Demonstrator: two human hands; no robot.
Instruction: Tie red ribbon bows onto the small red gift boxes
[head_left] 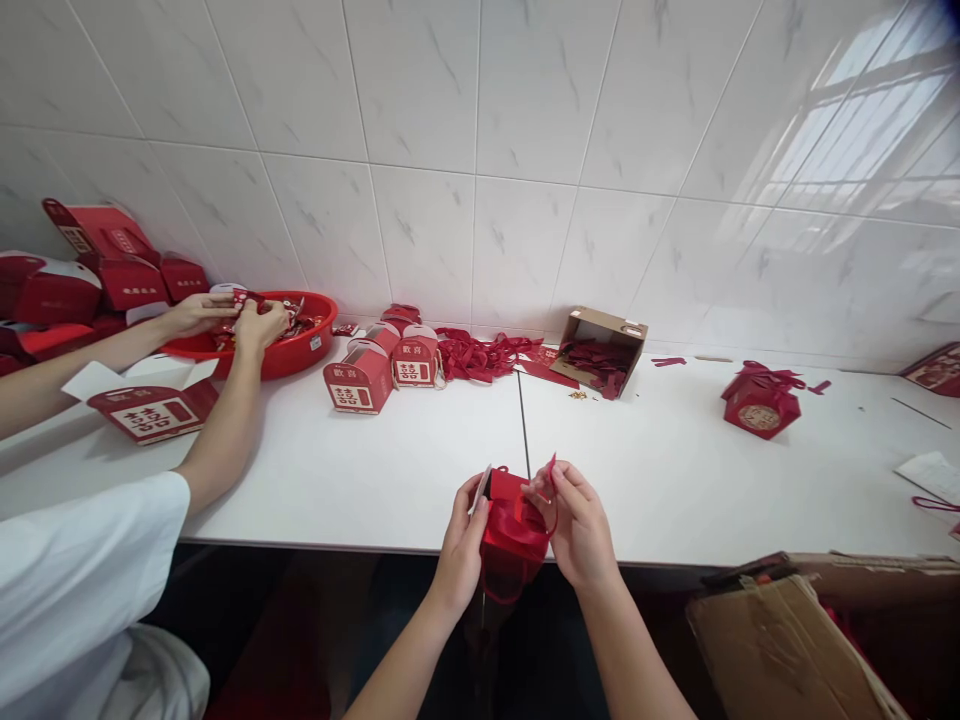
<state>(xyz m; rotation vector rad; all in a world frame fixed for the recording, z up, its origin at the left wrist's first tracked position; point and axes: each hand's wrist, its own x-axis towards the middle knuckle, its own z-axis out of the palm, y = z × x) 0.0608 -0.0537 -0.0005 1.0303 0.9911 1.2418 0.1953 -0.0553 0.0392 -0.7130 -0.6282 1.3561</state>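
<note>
The red gift box (504, 484) is being held at the front edge of the white table (637, 480), while a heap of crimson ribbons (484, 355), an open cardboard box (634, 345) and a bow-topped box (761, 405) are lying farther back. Glossy satin ribbon (517, 528) is draping over the gift box's red panels. The left hand's (460, 550) grip is clasping its side, and the right hand's (586, 525) grip is pinching the ribbon.

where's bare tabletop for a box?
Free: white tabletop between wearer's right hand and ribboned box; also between wearer's left hand and printed boxes. Crowded: along the wall from red basin through ribbon pile to open brown box.
</note>
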